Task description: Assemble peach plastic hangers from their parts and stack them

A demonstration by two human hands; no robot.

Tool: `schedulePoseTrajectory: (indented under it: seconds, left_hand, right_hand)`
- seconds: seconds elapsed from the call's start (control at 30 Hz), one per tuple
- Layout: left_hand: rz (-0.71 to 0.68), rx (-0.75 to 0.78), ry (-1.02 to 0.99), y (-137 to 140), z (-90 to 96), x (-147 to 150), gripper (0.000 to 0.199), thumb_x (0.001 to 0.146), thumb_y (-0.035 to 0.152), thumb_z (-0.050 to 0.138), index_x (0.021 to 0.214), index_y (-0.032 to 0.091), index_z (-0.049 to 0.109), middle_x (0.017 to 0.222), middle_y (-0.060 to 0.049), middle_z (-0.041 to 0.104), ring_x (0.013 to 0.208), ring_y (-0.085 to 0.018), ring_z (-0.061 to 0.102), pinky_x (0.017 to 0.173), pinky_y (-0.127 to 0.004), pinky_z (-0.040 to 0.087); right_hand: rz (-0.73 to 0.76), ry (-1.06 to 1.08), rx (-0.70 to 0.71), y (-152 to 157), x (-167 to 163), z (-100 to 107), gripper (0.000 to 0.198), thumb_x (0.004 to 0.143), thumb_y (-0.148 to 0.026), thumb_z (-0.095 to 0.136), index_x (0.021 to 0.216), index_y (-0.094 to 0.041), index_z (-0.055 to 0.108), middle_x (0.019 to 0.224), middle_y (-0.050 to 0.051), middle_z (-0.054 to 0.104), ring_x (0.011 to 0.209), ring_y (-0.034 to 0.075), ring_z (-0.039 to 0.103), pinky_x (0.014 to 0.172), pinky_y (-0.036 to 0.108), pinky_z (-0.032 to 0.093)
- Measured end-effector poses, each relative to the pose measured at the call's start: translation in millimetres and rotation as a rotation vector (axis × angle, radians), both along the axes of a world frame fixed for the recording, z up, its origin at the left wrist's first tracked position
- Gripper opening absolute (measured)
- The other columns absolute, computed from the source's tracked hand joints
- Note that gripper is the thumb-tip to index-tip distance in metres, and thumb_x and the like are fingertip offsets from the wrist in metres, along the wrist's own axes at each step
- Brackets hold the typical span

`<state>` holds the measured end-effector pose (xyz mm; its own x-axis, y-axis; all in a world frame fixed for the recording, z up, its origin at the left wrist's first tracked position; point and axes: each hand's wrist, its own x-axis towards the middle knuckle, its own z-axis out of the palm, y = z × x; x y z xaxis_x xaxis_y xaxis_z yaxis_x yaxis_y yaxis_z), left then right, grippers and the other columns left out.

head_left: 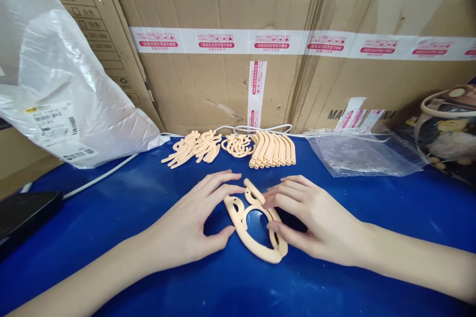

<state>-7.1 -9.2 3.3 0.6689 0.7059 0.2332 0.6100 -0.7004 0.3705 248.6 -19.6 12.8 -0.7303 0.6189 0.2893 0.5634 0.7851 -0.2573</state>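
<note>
On the blue table lies a beige plastic folding hanger [256,247], its curved arms folded side by side around a round opening. My right hand [308,213] pinches its right side, with thumb below and fingers above. My left hand [197,213] is at the left side, thumb and fingers spread apart, fingertips close to the hanger; whether they touch it I cannot tell. Behind lie a row of curved hanger arms [273,148], a pile of curved hook pieces [240,145] and a heap of slim branched pieces [195,147].
Large cardboard boxes [208,79] stand along the table's back edge. A white parcel bag [70,79] leans at left, above a black device [29,218] and a white cable [100,177]. A clear plastic bag [357,156] and a dark patterned bag [448,133] are at right.
</note>
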Motion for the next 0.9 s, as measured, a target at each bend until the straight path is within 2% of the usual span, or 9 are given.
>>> schedulePoseTrajectory:
  seconds: [0.13, 0.23, 0.3, 0.4, 0.53, 0.6, 0.7, 0.8, 0.9]
  left_hand:
    - [-0.039, -0.036, 0.032, -3.9, 1.9, -0.6, 0.063, 0.082, 0.03, 0.063, 0.138, 0.032, 0.033, 0.147, -0.004, 0.037, 0.135, -0.024, 0.034, 0.112, -0.045, 0.034]
    - [-0.039, -0.059, 0.07, -4.7, 5.2, -0.7, 0.062, 0.082, 0.036, 0.065, 0.137, 0.031, 0.036, 0.141, -0.003, 0.045, 0.129, -0.023, 0.041, 0.108, -0.042, 0.038]
    - [-0.03, -0.069, 0.104, -3.2, 8.5, -1.6, 0.056, 0.083, 0.042, 0.064, 0.133, 0.032, 0.042, 0.136, -0.002, 0.05, 0.125, -0.022, 0.045, 0.105, -0.04, 0.041]
    - [0.017, -0.054, 0.164, 1.8, 14.1, -8.0, 0.048, 0.085, 0.047, 0.061, 0.129, 0.033, 0.048, 0.131, 0.0, 0.054, 0.12, -0.022, 0.05, 0.1, -0.039, 0.043]
    - [0.145, -0.008, 0.248, 13.7, 18.4, -29.6, 0.046, 0.086, 0.054, 0.056, 0.124, 0.029, 0.056, 0.128, -0.004, 0.059, 0.116, -0.027, 0.054, 0.098, -0.044, 0.044]
    - [0.205, 0.008, 0.29, 21.5, 18.3, -43.0, 0.047, 0.086, 0.055, 0.055, 0.121, 0.025, 0.059, 0.126, -0.008, 0.061, 0.113, -0.03, 0.057, 0.096, -0.047, 0.046]
    - [0.248, 0.03, 0.317, 32.4, 15.9, -59.5, 0.049, 0.086, 0.058, 0.052, 0.12, 0.025, 0.061, 0.127, -0.009, 0.061, 0.112, -0.032, 0.059, 0.094, -0.048, 0.047]
    - [0.268, 0.027, 0.291, 39.4, 12.1, -68.8, 0.05, 0.086, 0.059, 0.05, 0.124, 0.027, 0.059, 0.131, -0.007, 0.059, 0.116, -0.031, 0.056, 0.097, -0.048, 0.045]
    - [0.292, 0.015, 0.286, 42.6, 7.3, -73.4, 0.051, 0.087, 0.058, 0.048, 0.126, 0.026, 0.058, 0.134, -0.007, 0.057, 0.119, -0.032, 0.055, 0.099, -0.05, 0.044]
  right_hand:
    - [0.149, -0.072, -0.114, 2.7, 1.3, -2.4, 0.05, 0.092, -0.048, 0.051, 0.129, -0.015, 0.048, 0.147, 0.015, 0.041, 0.137, 0.023, 0.034, 0.111, 0.041, 0.029]
    - [0.125, -0.051, -0.121, 5.8, 3.4, -5.0, 0.063, 0.089, -0.052, 0.053, 0.138, -0.014, 0.04, 0.152, 0.017, 0.032, 0.141, 0.024, 0.027, 0.111, 0.044, 0.03]
    - [0.094, 0.01, -0.127, 8.2, 4.8, -6.0, 0.059, 0.088, -0.051, 0.056, 0.135, -0.016, 0.043, 0.146, 0.015, 0.041, 0.135, 0.024, 0.036, 0.107, 0.041, 0.036]
    - [0.046, 0.127, -0.131, 11.6, 7.0, -7.3, 0.041, 0.093, -0.042, 0.052, 0.126, -0.018, 0.05, 0.13, 0.011, 0.055, 0.121, 0.019, 0.048, 0.101, 0.036, 0.042]
    - [-0.025, 0.229, -0.071, 13.1, 9.0, -10.7, 0.02, 0.096, -0.03, 0.046, 0.105, -0.017, 0.059, 0.104, 0.008, 0.063, 0.095, 0.017, 0.057, 0.084, 0.031, 0.047]
    - [-0.016, 0.223, -0.005, 12.5, 9.6, -13.4, 0.02, 0.096, -0.027, 0.046, 0.088, -0.017, 0.062, 0.085, 0.006, 0.063, 0.078, 0.015, 0.055, 0.071, 0.029, 0.046]
    - [0.038, 0.205, 0.119, 11.3, 10.0, -17.4, 0.033, 0.095, -0.026, 0.046, 0.066, -0.017, 0.059, 0.066, 0.003, 0.056, 0.062, 0.013, 0.046, 0.058, 0.027, 0.038]
    - [0.048, 0.196, 0.17, 10.9, 9.7, -19.0, 0.037, 0.095, -0.027, 0.046, 0.061, -0.017, 0.057, 0.063, 0.002, 0.055, 0.059, 0.012, 0.043, 0.056, 0.027, 0.035]
    - [0.022, 0.191, 0.131, 11.2, 8.8, -18.5, 0.037, 0.096, -0.028, 0.043, 0.064, -0.016, 0.058, 0.065, 0.003, 0.056, 0.061, 0.012, 0.046, 0.057, 0.026, 0.037]
